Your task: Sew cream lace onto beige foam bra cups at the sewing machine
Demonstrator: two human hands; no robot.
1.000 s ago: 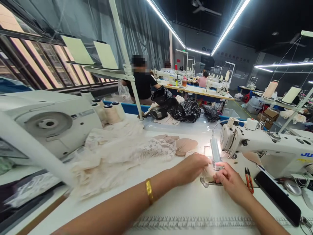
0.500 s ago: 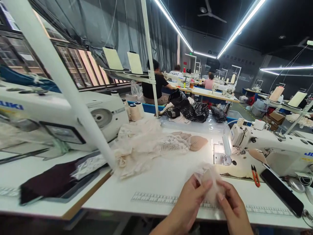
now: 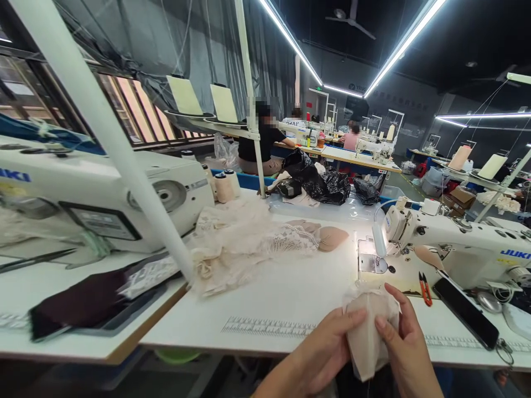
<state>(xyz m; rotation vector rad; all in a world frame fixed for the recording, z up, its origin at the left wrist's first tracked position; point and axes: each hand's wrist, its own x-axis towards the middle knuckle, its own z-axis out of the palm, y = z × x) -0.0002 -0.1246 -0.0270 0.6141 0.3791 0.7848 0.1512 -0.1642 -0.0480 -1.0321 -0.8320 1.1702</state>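
Head view: near the table edge, left hand [image 3: 321, 354] and right hand [image 3: 409, 354] both pinch a beige cloth piece [image 3: 369, 331]. Best hold it flat, edges lined up. Farther off right sits the sewing machine [image 3: 456, 249].

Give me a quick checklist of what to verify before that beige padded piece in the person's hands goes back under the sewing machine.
1. Piece held by both hands: ok; left hand and right hand pinch the beige piece.
2. Needle plate free of fabric: ok, lit and bare.
3. Red snips away from the sewing path: ok, lying right of the plate.
4. Black phone out of the way: ok, further right.
5. Lace pile apart from the plate: ok.
6. Needle threaded: cannot tell.
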